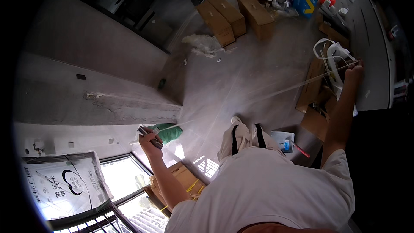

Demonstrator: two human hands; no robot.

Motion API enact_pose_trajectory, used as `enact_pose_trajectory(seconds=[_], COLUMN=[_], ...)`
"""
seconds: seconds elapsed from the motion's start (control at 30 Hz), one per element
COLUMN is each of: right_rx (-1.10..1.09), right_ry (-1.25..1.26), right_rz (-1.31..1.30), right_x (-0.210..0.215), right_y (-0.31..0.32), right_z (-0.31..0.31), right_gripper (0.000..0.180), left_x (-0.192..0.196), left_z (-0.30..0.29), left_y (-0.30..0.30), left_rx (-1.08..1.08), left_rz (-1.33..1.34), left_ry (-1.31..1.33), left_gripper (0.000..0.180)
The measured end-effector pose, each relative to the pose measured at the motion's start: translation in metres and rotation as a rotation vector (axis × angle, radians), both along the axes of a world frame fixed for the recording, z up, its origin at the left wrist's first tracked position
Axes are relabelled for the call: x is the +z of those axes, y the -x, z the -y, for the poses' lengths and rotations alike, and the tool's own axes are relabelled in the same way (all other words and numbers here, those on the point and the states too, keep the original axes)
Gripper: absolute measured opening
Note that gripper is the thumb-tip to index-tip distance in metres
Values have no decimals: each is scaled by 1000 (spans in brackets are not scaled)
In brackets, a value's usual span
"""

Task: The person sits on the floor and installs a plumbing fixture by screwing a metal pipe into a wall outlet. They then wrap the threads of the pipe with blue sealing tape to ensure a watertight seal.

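While the left hand [151, 146] has its fingers closed around a silver-and-dark cylindrical object [157, 143], the right hand [354, 74], reaching farther out, pinches a thin pale strip [302, 83]. This strip stretches above the floor [215, 88] toward the left hand, faint in its middle. Beyond it, crumpled clear plastic [205, 44] lies near cardboard boxes [215, 19]; farther right stands a blue box [304, 3].

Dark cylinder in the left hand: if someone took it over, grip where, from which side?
I'd take the dark cylinder by its exposed end nearer the person's body, coming from their right and wrapping around it. The left hand covers the middle, while that end juts out rightward and looks slim and rounded, so it should offer the freest hold.
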State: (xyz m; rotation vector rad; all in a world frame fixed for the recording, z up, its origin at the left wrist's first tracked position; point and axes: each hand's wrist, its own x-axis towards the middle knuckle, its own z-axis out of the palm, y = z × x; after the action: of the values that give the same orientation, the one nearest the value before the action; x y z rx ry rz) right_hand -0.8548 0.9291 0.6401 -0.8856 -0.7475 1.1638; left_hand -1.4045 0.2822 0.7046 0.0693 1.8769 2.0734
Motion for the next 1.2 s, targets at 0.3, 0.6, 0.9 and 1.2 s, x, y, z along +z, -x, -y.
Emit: enact_pose_trajectory(seconds=[0.3,0.6,0.9,1.2], right_rx=[1261,1424,1197,818], right_ry=[2,234,291,235], right_rz=[91,252,1,-201], right_x=[27,55,31,33], right_y=[379,429,385,339], right_z=[106,-7,-131,-333], right_gripper=[63,60,37,17], left_x=[1,54,33,32], left_z=[-324,-563,-760,-968], left_y=[34,99,70,-2], left_rx=[-556,-1386,-1589,-1406], left_rz=[-29,118,-59,468], left_ry=[-110,66,68,-68], left_gripper=[30,42,34,30])
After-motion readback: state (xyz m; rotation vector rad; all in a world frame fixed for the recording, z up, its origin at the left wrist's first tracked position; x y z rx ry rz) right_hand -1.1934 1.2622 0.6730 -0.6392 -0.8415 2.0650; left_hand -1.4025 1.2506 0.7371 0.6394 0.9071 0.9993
